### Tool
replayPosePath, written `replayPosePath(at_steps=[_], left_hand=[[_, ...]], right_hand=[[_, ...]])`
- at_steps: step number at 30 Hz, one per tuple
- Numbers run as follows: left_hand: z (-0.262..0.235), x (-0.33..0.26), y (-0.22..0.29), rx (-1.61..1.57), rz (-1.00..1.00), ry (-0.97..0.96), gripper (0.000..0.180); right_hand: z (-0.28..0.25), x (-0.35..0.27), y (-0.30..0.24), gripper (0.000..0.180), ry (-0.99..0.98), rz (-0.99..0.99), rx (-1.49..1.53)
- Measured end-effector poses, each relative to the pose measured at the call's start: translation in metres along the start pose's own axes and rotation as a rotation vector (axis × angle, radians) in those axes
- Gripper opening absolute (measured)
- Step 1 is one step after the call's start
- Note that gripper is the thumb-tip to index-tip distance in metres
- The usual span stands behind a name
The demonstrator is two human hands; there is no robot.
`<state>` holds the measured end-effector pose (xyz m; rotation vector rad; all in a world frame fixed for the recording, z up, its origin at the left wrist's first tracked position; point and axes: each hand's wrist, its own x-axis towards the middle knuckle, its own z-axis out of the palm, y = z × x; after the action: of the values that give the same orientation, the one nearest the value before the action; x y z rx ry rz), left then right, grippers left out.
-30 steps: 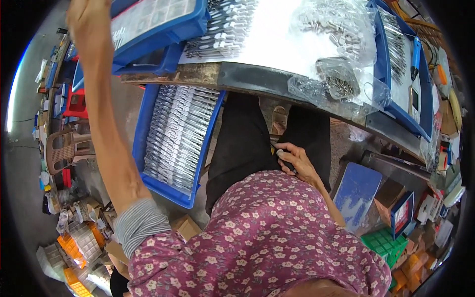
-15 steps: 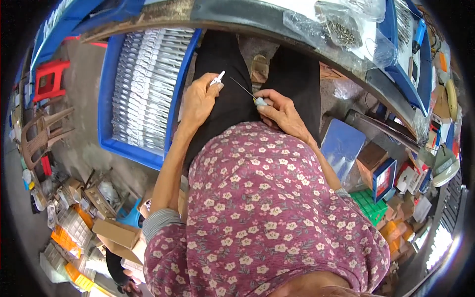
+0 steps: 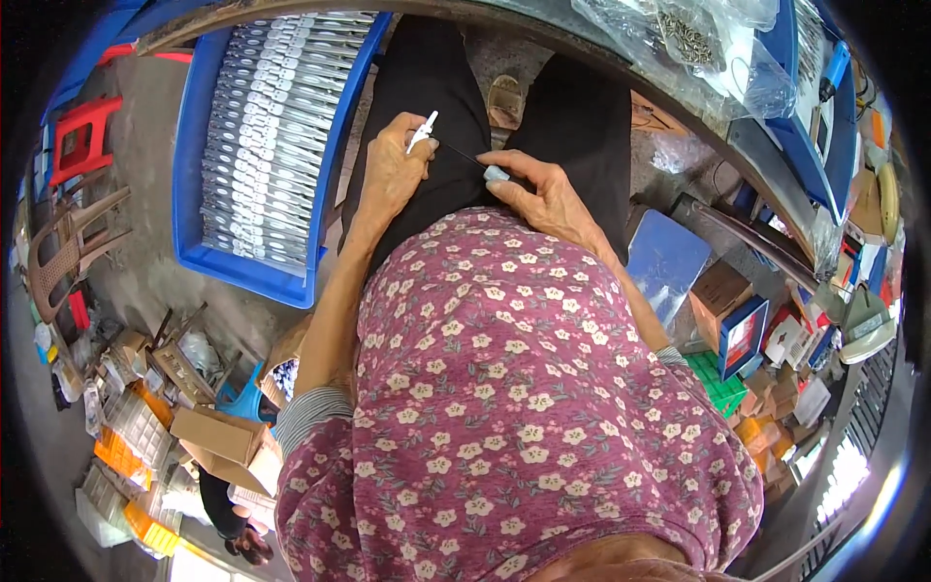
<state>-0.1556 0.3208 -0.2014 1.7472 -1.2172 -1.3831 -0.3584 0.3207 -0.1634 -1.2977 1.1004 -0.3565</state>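
My left hand (image 3: 393, 173) rests on my lap and grips a small white handle-like piece (image 3: 422, 132) that sticks up from my fingers. My right hand (image 3: 543, 189) lies close beside it and pinches a small pale blue-grey piece (image 3: 496, 174). A thin dark rod (image 3: 459, 153) runs between the two pieces. Both hands sit over my black trousers (image 3: 572, 116), just above my flowered purple shirt (image 3: 514, 407).
A blue tray (image 3: 194, 218) with several rows of silvery packed parts stands on the floor at my left. A workbench edge (image 3: 737, 136) with plastic bags of small metal parts curves across the top right. Cardboard boxes (image 3: 218, 432), a red stool (image 3: 82, 136) and coloured cartons surround me.
My left hand came down from the high bench to my lap carrying the white piece. It now meets my right hand, and the view has tilted down toward my knees.
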Motion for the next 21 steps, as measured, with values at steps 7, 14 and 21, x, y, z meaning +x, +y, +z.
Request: replayPosePath(at_steps=[7, 14, 21], left_hand=[[0.004, 0.001, -0.007, 0.169, 0.057, 0.068, 0.016], [0.015, -0.003, 0.001, 0.441, 0.174, 0.172, 0.014], [0.023, -0.004, -0.003, 0.632, 0.230, 0.237, 0.016]], right_hand=[[-0.002, 0.001, 0.005, 0.031, -0.001, -0.122, -0.164], [-0.002, -0.004, -0.017, 0.030, 0.002, -0.269, -0.710], [0.002, -0.003, -0.018, 0.035, 0.028, -0.607, -1.058]])
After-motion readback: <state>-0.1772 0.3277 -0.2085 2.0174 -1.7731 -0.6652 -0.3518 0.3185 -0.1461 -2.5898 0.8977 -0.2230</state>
